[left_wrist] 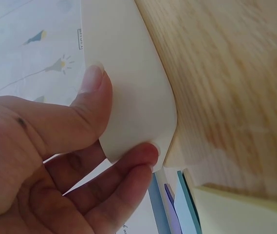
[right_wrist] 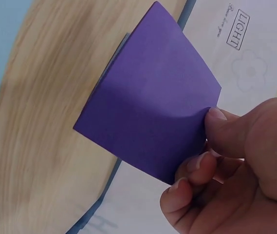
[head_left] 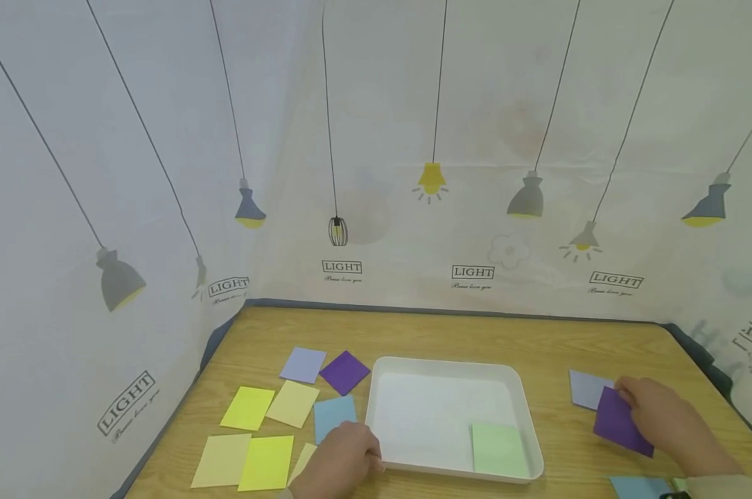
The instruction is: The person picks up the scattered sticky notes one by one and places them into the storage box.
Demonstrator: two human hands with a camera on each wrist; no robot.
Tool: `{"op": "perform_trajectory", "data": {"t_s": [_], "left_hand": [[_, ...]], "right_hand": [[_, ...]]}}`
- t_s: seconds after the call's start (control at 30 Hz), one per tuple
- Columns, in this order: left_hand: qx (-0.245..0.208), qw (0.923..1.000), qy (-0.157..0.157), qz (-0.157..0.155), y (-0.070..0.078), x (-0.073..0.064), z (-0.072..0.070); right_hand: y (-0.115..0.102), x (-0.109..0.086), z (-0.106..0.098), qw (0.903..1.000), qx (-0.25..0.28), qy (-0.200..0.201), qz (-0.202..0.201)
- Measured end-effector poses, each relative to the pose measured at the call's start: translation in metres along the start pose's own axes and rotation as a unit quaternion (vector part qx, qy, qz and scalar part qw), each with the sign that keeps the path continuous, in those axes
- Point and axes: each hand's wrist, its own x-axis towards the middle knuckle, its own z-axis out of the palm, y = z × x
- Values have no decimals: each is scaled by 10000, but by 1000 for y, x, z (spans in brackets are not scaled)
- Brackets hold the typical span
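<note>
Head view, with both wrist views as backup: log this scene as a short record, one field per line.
Left hand: holds the white rectangular tray at its near-left corner
Right hand: pinches a purple paper square by its edge
Tray contents: pale green paper square, near-right corner
Left of tray: lavender paper square, second purple square, blue square, two bright yellow squares, three pale yellow squares (one mostly hidden)
Right of tray: another lavender square, another blue square, a mostly hidden greenish piece
Surface: wood-grain table
Backdrop: white sheet printed with hanging lamps
</note>
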Motion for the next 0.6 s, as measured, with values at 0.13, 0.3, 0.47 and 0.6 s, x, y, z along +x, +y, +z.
{"op": "perform_trajectory", "data": {"t_s": [0.13,0.3,0.47,0.6], "left_hand": [[30,10000,0,8,1,0,0],[29,10000,43,22,1,-1,-1],[50,10000,25,-7,1,-1,0],[57,10000,-27,-64,1,0,1]], "right_hand": [[-11,1,-2,9998,5,130,-130],[-28,5,-5,9991,2,320,-287],[-47,7,-7,9962,18,683,-534],[-62,8,-8,9932,88,955,-662]]}}
